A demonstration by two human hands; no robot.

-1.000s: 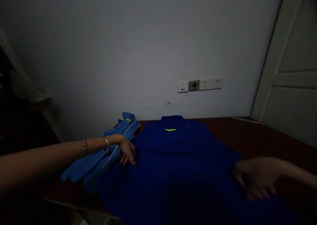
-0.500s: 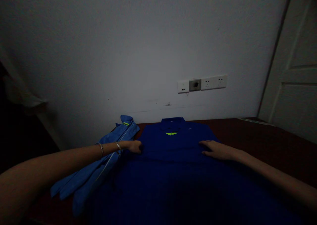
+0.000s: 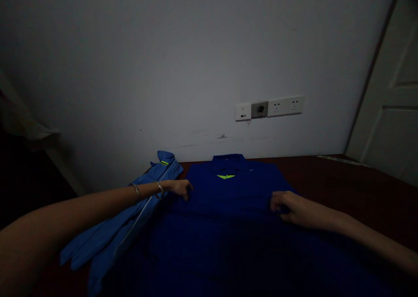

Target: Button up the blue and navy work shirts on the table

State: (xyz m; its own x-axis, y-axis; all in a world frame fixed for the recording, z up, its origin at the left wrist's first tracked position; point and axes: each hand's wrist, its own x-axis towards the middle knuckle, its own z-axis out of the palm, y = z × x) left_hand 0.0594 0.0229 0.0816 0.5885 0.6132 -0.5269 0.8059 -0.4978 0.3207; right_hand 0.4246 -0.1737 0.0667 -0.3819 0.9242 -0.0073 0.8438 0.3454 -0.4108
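Observation:
A dark blue collared shirt with a neon yellow patch at the neck lies flat on a dark wooden table. My left hand, with two bracelets on its wrist, grips the shirt's left edge near the shoulder with curled fingers. My right hand pinches the fabric on the shirt's right side, fingers curled under. A lighter blue garment with a pale stripe lies crumpled to the left, partly under my left forearm.
A white wall stands right behind the table, with a row of sockets and a switch. A white door is at the right. The room is dim, and the left side is dark.
My right hand swept from the shirt's lower right up to its chest, then drew back a little and curled into the fabric. My left hand slid up to the left shoulder edge and closed.

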